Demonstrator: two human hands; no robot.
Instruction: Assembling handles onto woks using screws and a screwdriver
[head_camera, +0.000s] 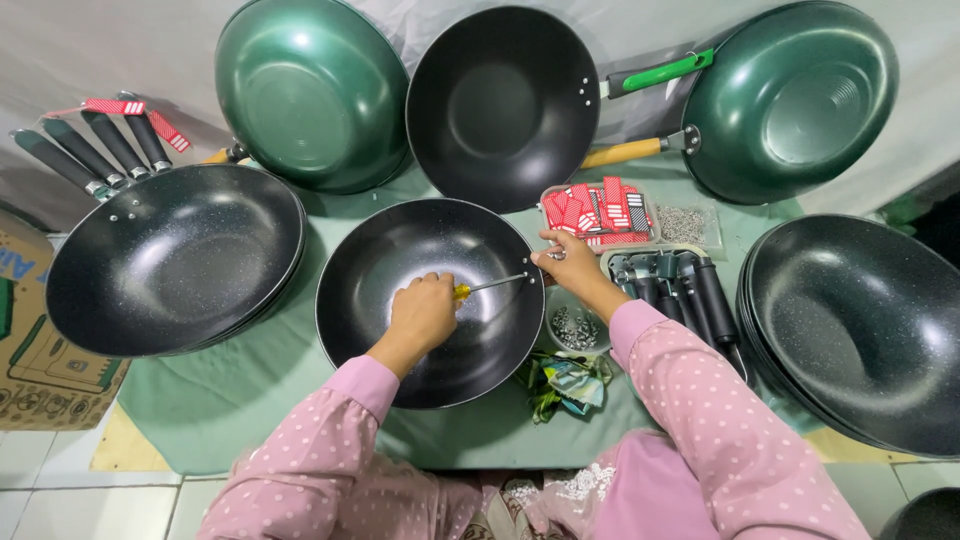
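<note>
Left hand (422, 312) closed around a yellow-handled screwdriver (487, 287), shaft lying across the inside of the black wok (400, 340) at centre of the green-covered counter (215, 400), tip at the wok's right rim. Right hand (566, 262) pinches that rim at the tip. Tray of black handles (675, 285) just beside.
</note>
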